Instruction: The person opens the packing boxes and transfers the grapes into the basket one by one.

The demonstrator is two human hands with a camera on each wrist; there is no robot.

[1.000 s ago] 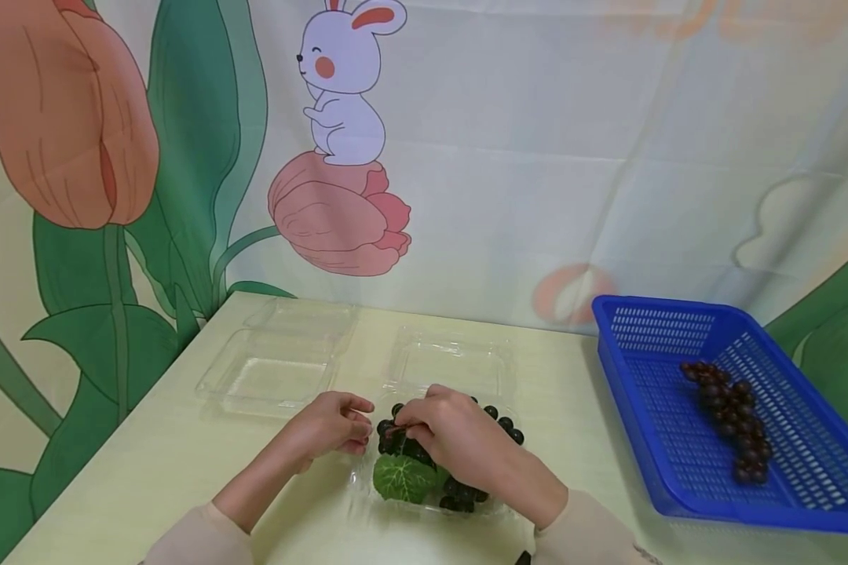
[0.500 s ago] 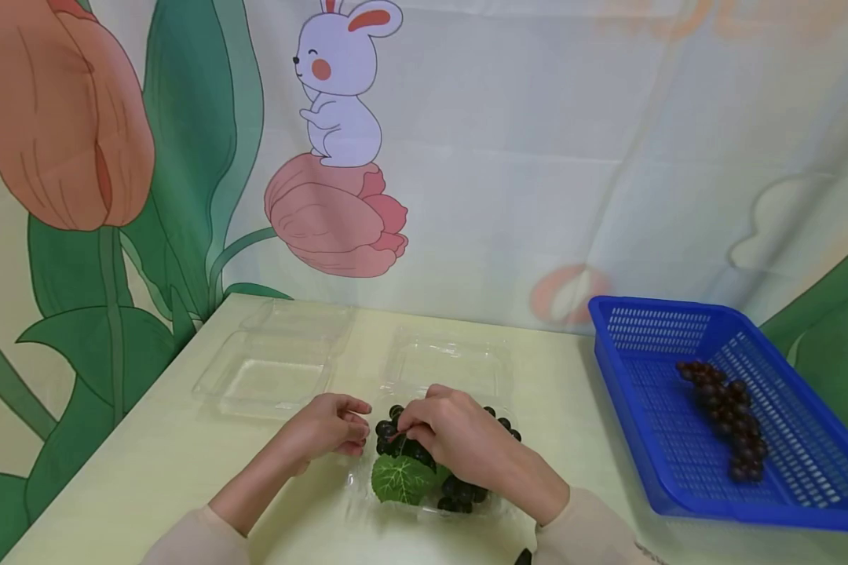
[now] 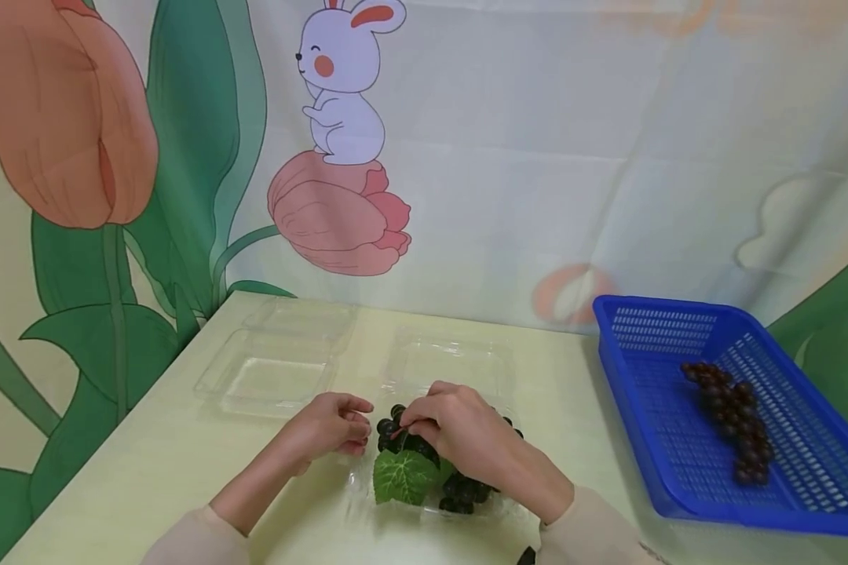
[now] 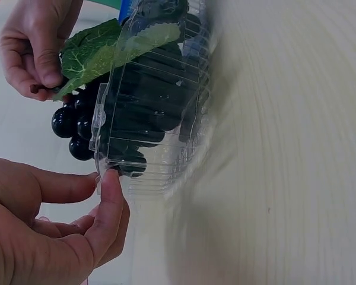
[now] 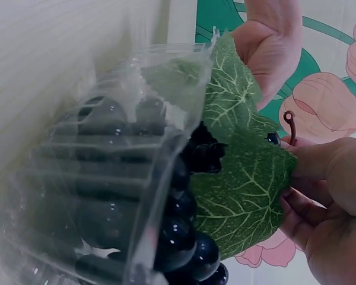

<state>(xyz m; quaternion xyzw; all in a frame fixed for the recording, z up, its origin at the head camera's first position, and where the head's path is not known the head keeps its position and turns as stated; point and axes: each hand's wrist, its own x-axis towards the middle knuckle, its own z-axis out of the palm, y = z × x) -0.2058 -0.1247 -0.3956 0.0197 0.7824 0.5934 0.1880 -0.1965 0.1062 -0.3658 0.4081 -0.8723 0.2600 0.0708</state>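
Observation:
A clear plastic clamshell box [image 3: 356,482] holds a bunch of black grapes [image 4: 64,122] with green leaves [image 3: 404,476]. Some grapes rise above its rim. My left hand [image 3: 327,426] is at the box's left side; the left wrist view shows its thumb and forefinger pinching the rim. Over the box, my right hand [image 3: 459,428] pinches the bunch's brown stem [image 5: 290,126], whose end sticks out beyond the fingers. A leaf lies against these fingers in the right wrist view. The right hand covers part of the grapes in the head view.
On the right stands a blue plastic basket [image 3: 629,424] with a bunch of reddish-brown grapes [image 3: 731,416] in it. Another clear clamshell box [image 3: 215,361] lies with its lid up at the back left. Behind the table [image 3: 148,471] hangs a printed cloth [image 3: 480,157].
The right hand has shifted very slightly, and the leaf and grapes beneath it have tipped a little. The left hand stays at the box's edge.

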